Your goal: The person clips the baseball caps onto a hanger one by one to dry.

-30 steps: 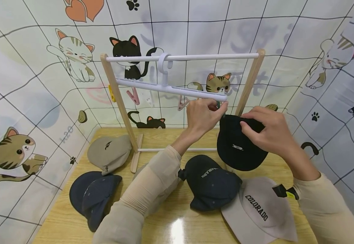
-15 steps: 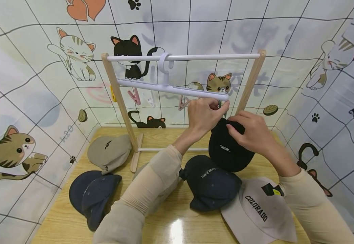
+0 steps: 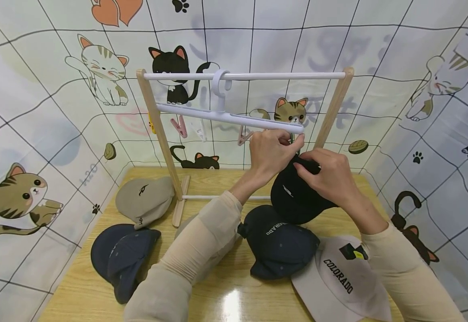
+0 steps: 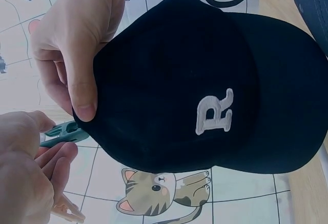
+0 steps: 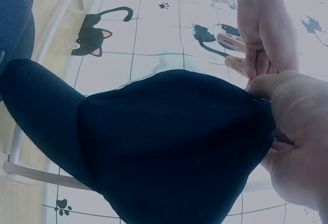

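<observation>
My right hand (image 3: 330,176) pinches the edge of a black baseball cap (image 3: 296,197), which hangs at the right of the rack with its brim down. A white letter R (image 4: 214,112) shows on its front in the left wrist view. My left hand (image 3: 272,152) is just below the right end of a white hanger (image 3: 258,120), pinching a green clip (image 4: 65,133). The clip's tip meets the cap's upper edge beside my right thumb. The hanger is hooked on the rack's top bar (image 3: 282,76) and tilts down to the right.
On the wooden table (image 3: 109,308) lie a beige cap (image 3: 144,201), a navy cap (image 3: 125,259), a dark Colorado cap (image 3: 282,246), and a light Colorado cap (image 3: 346,277). Another cap is partly behind my left forearm. Pink clips (image 3: 179,126) hang from the hanger.
My right hand has brought the black cap left, up to the green clip, and the cap has turned a little. My left hand has stayed at the hanger's end.
</observation>
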A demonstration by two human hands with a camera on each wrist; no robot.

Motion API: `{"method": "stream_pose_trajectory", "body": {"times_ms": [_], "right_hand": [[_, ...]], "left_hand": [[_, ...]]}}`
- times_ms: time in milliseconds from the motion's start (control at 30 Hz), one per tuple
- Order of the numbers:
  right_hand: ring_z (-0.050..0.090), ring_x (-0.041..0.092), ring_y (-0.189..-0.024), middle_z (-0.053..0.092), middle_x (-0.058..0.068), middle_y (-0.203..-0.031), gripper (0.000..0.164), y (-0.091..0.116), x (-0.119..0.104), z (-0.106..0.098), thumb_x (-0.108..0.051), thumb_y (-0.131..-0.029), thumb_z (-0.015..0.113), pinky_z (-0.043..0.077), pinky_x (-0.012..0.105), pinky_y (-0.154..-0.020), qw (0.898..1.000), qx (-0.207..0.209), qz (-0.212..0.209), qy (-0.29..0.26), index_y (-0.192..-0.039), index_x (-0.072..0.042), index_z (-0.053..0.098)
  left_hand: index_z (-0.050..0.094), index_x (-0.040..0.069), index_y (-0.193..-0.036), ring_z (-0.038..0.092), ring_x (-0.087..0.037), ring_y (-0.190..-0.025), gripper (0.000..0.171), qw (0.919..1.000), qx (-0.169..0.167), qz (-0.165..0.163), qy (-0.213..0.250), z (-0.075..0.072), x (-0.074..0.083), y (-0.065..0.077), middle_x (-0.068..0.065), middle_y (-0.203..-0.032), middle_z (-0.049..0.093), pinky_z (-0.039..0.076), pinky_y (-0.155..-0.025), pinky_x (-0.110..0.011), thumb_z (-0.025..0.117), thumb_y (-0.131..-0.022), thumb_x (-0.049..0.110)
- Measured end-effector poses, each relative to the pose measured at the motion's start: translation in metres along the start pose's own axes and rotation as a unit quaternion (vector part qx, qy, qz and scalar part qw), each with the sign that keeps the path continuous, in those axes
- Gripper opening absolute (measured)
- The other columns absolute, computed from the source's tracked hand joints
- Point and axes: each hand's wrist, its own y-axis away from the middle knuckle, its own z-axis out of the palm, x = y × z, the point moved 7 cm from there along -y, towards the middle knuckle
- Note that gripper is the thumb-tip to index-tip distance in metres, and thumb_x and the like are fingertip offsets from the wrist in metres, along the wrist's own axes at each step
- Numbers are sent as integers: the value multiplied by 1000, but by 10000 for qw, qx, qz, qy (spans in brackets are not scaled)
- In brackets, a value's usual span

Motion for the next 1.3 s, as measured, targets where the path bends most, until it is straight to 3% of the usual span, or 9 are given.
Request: {"method": "stream_pose_trajectory", "body": {"times_ms": [333,633,833,1067,1300], "right_hand": [[73,25,-66,82,16,-85,19,0,-1,2,0,-85,93,49,31,-62,9997,125,-21,185,-97,4,79],[70,27,-67,83,20,-91,18,1,-2,3,1,-87,90,43,32,-60,9993,259,-54,257,-102,6,80],[78,33,-74,83,21,-94,16,0,-4,5,1,-88,89,50,40,-60,9993,297,-74,229,-101,6,81],[77,33,-73,83,21,-92,17,1,-4,7,3,-88,90,52,41,-61,9993,232,-13,304,-101,7,80],[75,34,-72,81,22,-90,21,1,-3,8,2,-88,91,53,45,-60,9989,225,27,417,-102,8,77]], "left_hand": [[70,14,-60,51,-11,-51,44,10000,-13,25,25,1,2,0,2,-54,65,17,-56,-16,84,-98,30],[70,14,-59,56,-11,-53,44,10000,7,56,-10,1,3,-2,3,-56,68,19,-56,-16,85,-97,31],[64,15,-57,44,-8,-50,47,10000,58,65,-4,-2,1,-1,3,-54,62,15,-56,-16,84,-98,29],[67,15,-58,53,-11,-51,46,9999,122,75,-54,-3,1,-1,3,-56,67,17,-56,-16,84,-98,29],[65,15,-58,44,-8,-50,46,9999,133,46,-29,-4,1,-1,3,-53,62,15,-56,-16,84,-98,29]]}}
